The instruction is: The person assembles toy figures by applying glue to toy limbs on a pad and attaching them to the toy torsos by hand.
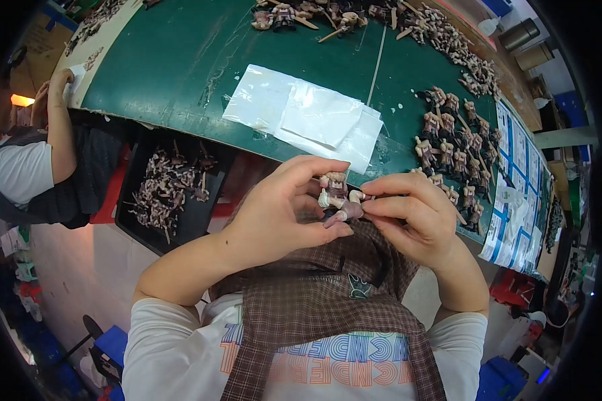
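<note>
In the head view, just in front of the plaid apron (pixel 314 304) and by the near edge of the green surface (pixel 180 60), a small painted figurine (pixel 336 189) is up in the air between both hands. Left hand (pixel 274 214) has it pinched, fingers over the top, thumb underneath; right hand (pixel 413 212) has thumb and fingertips closed on a small limb (pixel 356 196) at the figurine's side. Can't tell if that limb is seated or just pressed up against the body; fingers cover the joint. My read on the step: fine two-handed work on that limb, either fitting or adjusting. Next move calls for a firm left pinch so the body doesn't turn, right fingertips lined up with the joint, light push, no side load on the thin bits. Around it: white plastic sheets (pixel 257 93) lie flat on the surface straight ahead; a group of similar standing figurines (pixel 458 157) sits off to the right, next to blue-and-white printed sheets (pixel 515 180). Loose parts (pixel 448 40) are heaped toward the far right, more figurines (pixel 284 17) at the far edge. Below surface level on the left, a black tray (pixel 124 194) holds a jumble of small pieces (pixel 160 187). Co-worker's arm (pixel 61 144) at far left, well apart.
</note>
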The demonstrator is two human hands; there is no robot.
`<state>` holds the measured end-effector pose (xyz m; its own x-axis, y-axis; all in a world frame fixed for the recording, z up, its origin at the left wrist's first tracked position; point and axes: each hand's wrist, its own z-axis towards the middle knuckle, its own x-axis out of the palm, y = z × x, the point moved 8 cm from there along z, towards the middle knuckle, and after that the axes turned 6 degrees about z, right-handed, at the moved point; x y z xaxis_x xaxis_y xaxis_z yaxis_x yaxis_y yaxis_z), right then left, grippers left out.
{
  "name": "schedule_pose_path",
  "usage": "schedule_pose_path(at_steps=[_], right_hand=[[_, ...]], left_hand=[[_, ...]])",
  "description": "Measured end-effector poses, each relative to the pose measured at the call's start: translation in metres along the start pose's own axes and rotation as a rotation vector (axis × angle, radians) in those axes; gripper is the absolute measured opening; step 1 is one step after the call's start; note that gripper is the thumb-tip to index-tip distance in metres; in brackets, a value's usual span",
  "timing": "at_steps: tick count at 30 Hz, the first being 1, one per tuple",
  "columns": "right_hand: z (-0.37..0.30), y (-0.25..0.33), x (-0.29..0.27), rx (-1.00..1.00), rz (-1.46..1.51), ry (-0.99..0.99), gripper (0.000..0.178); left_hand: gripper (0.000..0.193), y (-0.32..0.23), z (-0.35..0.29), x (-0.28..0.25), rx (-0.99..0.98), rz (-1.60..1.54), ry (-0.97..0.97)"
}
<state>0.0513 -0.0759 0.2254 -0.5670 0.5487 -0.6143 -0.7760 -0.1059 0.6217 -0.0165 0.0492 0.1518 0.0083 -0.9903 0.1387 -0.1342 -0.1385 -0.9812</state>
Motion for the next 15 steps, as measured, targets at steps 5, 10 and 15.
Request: schedule_pose_path(at_steps=[5, 10, 15], right_hand=[[-0.007, 0.001, -0.002, -0.027, -0.001, 0.027, 0.028], [-0.012, 0.002, -0.003, -0.049, -0.026, 0.011, 0.028], [-0.015, 0.009, -0.005, -0.117, -0.110, -0.014, 0.027]], left_hand=[[0.073, -0.004, 0.002, 0.008, 0.041, 0.026, 0.024], [0.073, -0.007, 0.001, 0.012, 0.029, 0.022, 0.030], [0.077, -0.007, -0.001, 0.014, 0.053, 0.051, 0.012]])
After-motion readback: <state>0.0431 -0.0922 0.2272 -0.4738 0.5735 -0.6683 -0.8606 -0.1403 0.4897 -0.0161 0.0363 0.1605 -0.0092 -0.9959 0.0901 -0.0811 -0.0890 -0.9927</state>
